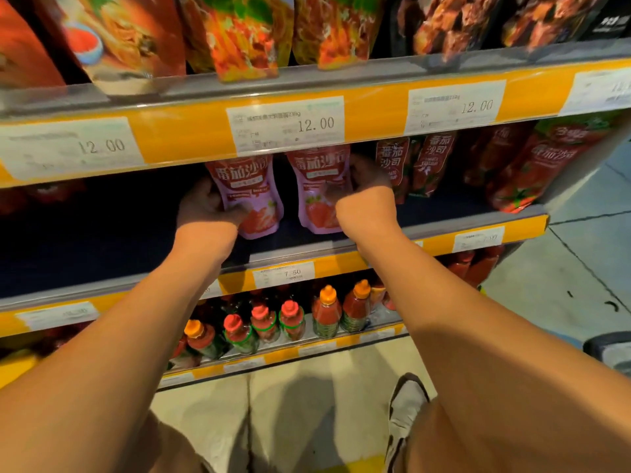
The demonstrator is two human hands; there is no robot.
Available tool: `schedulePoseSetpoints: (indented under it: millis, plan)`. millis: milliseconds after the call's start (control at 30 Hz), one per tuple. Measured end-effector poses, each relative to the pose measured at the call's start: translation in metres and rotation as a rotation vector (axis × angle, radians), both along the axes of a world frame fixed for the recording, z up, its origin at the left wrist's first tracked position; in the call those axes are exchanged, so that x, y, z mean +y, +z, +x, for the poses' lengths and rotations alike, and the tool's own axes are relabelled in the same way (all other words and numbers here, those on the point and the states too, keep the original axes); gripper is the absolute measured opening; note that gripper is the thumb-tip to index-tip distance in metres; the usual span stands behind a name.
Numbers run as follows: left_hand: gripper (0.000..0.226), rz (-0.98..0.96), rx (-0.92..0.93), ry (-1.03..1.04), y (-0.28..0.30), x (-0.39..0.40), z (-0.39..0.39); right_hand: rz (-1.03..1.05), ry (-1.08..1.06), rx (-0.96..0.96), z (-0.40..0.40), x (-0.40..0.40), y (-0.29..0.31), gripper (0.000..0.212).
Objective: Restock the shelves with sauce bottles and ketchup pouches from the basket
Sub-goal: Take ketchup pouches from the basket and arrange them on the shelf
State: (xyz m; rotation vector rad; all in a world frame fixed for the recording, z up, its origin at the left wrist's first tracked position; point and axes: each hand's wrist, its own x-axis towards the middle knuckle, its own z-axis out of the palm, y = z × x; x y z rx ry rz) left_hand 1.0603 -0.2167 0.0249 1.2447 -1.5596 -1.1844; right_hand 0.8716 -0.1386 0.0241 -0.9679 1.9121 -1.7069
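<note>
Two pink and red ketchup pouches stand upright on the dark middle shelf (102,240). My left hand (205,206) grips the left ketchup pouch (252,196) by its left edge. My right hand (365,192) holds the right ketchup pouch (317,192) along its right side, with the thumb across its front. Both pouches' bottoms sit near the shelf's front lip. Sauce bottles (290,319) with red and orange caps stand in rows on the shelf below. The basket is out of view.
Red ketchup pouches (420,165) fill the middle shelf to the right of my hands. The upper shelf carries larger sauce pouches (246,35) above yellow price strips (286,124). The middle shelf's left part is dark. My shoe (406,414) stands on the tiled floor below.
</note>
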Motion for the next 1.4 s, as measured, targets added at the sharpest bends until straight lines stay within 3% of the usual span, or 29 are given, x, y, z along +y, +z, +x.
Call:
schedulePoseSetpoints:
  millis: [267,500,633,800,1133,1400]
  plan:
    - [0.044,-0.057,-0.092,-0.044,-0.013,-0.001,0.007,0.273,-0.087,0.241,-0.003,0.014,-0.007,0.045]
    - [0.038,-0.094,-0.204,-0.046,-0.023,-0.008,0.015,0.541,-0.157,0.321,0.001,0.022,-0.004,0.017]
    - [0.036,-0.125,-0.225,-0.046,-0.025,-0.012,0.012,0.548,-0.178,0.294,0.004,0.019,-0.006,0.022]
    - [0.037,-0.122,-0.221,-0.027,-0.032,-0.021,0.001,0.576,-0.15,0.383,0.0,0.004,-0.019,0.048]
    - [0.035,-0.201,-0.193,-0.029,-0.042,-0.047,-0.02,0.585,-0.143,0.564,-0.013,-0.017,-0.022,0.042]
    - [0.032,-0.267,-0.164,-0.028,-0.048,-0.069,-0.044,0.561,-0.173,0.57,-0.017,-0.026,-0.021,0.035]
